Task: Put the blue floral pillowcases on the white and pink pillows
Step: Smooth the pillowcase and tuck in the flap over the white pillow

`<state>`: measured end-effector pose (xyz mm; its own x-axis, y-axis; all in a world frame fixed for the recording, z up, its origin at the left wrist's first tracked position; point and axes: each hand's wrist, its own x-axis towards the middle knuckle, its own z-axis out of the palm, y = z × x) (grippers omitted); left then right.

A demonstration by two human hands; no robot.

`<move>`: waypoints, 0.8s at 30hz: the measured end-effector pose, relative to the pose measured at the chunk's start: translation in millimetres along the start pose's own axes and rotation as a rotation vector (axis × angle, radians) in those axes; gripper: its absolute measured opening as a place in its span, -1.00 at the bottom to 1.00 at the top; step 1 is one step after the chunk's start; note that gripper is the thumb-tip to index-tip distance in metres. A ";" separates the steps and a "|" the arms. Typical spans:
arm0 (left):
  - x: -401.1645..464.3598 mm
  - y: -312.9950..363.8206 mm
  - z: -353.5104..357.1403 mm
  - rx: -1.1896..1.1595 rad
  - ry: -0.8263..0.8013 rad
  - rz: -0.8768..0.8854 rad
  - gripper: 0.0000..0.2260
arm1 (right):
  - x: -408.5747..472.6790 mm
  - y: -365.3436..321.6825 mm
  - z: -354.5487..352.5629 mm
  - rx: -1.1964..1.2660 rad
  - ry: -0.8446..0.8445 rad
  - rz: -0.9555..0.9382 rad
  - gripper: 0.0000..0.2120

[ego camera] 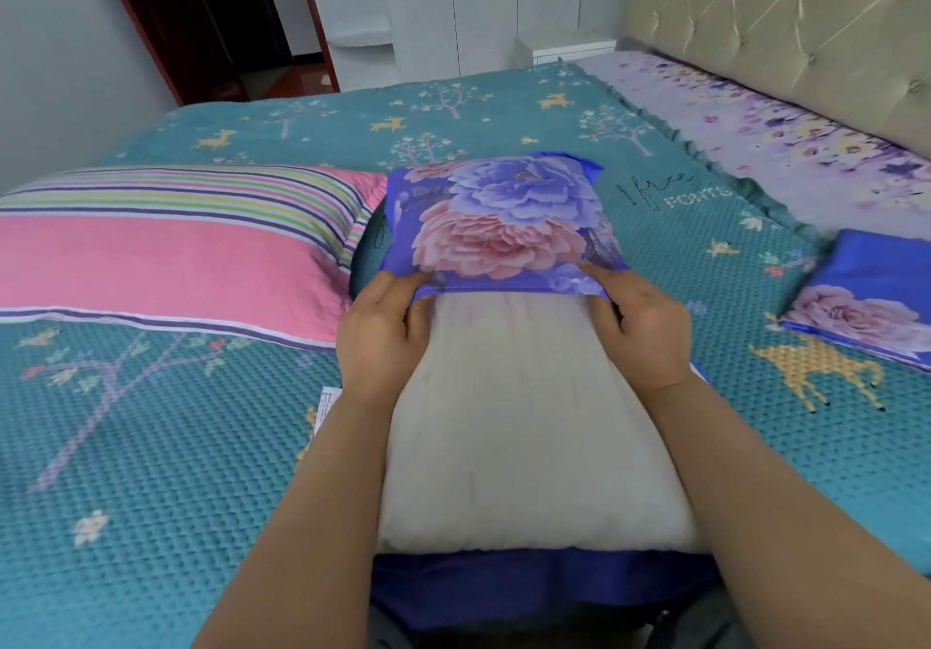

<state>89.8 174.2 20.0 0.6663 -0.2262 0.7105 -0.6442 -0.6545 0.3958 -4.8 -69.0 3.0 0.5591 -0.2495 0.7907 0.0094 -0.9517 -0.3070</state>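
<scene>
A white pillow [529,442] lies lengthwise on the bed in front of me. A blue floral pillowcase [499,225] covers its far end, and the case's blue underside shows beneath the near end. My left hand [385,331] pinches the left side of the case's open hem. My right hand [640,326] pinches the right side of the same hem. A pink pillow [166,255] with a striped band lies to the left, uncovered. A second blue floral pillowcase [871,295] lies folded at the right.
A teal bedspread [151,447] with deer and trees covers the bed. A lilac floral sheet [786,144] runs along the padded headboard [786,23] at the right. White shelves [357,18] and a dark doorway [211,18] stand beyond the bed.
</scene>
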 end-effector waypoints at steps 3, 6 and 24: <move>-4.1 -5.6 -3.1 0.024 -0.030 0.038 -0.84 | -4.2 2.3 -1.0 -0.096 0.005 -0.027 -0.69; -9.5 -12.9 -15.0 -0.004 -0.068 -0.008 -0.86 | -9.2 10.4 -10.7 -0.197 -0.142 0.255 -0.64; -56.9 -29.3 -54.6 0.015 -0.335 -0.657 -0.71 | -39.2 18.0 -55.5 -0.218 -0.456 0.669 -0.69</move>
<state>50.3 245.6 -0.3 0.9936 0.0094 0.1127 -0.0689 -0.7402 0.6688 -72.5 -86.3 -4.1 0.6705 -0.7217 0.1721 -0.5777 -0.6534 -0.4892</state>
